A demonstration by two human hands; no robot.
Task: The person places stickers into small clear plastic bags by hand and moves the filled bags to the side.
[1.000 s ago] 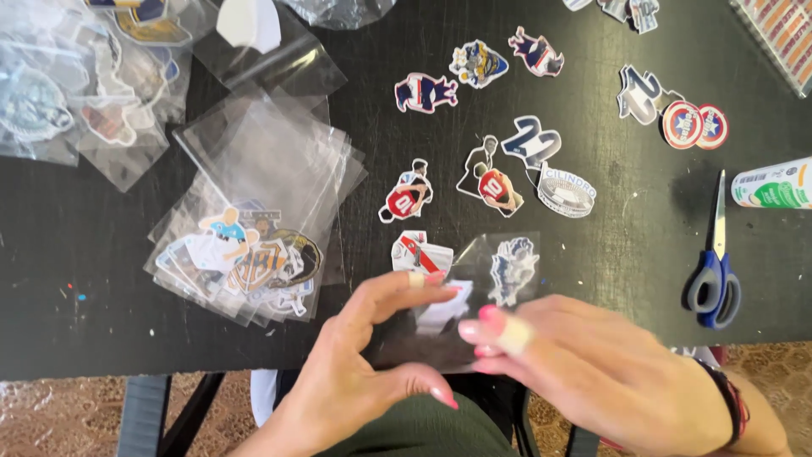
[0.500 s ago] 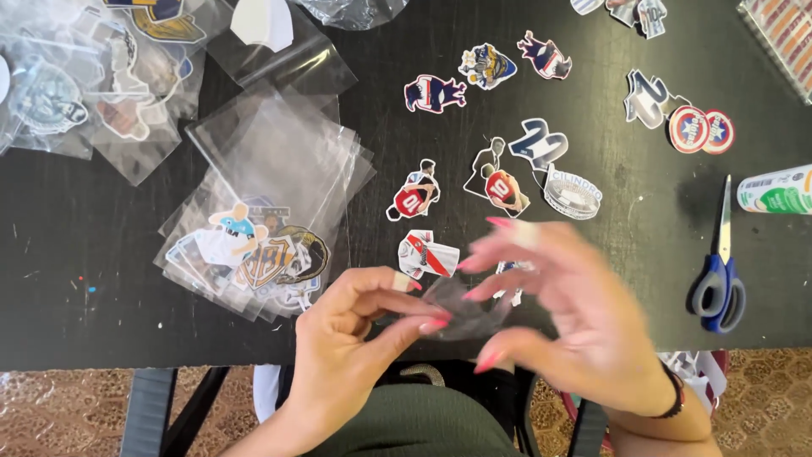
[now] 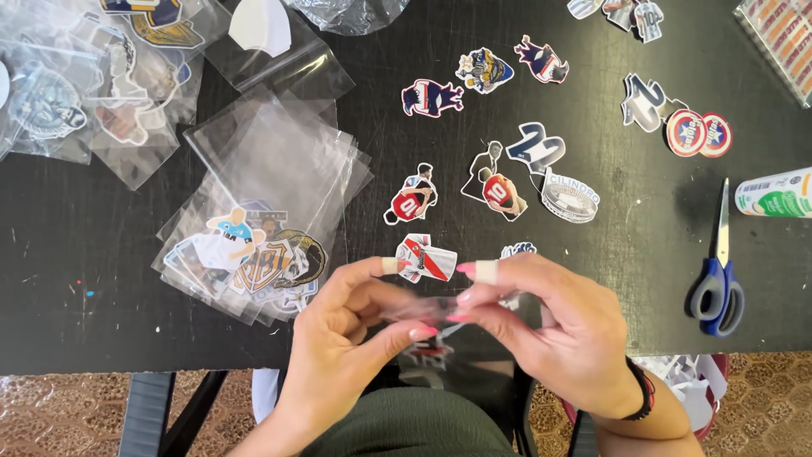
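Fingers of the left hand (image 3: 351, 338) and right hand (image 3: 562, 330) pinch one thin, glossy clear bag (image 3: 423, 309) above the matte black table (image 3: 85, 254); die-cut stickers (image 3: 427, 258) lie nearby.

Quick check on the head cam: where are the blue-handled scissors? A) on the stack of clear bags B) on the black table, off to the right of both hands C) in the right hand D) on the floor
B: the scissors lie flat on the black table, apart from the right hand and the left hand, which pinch a small clear bag between them.
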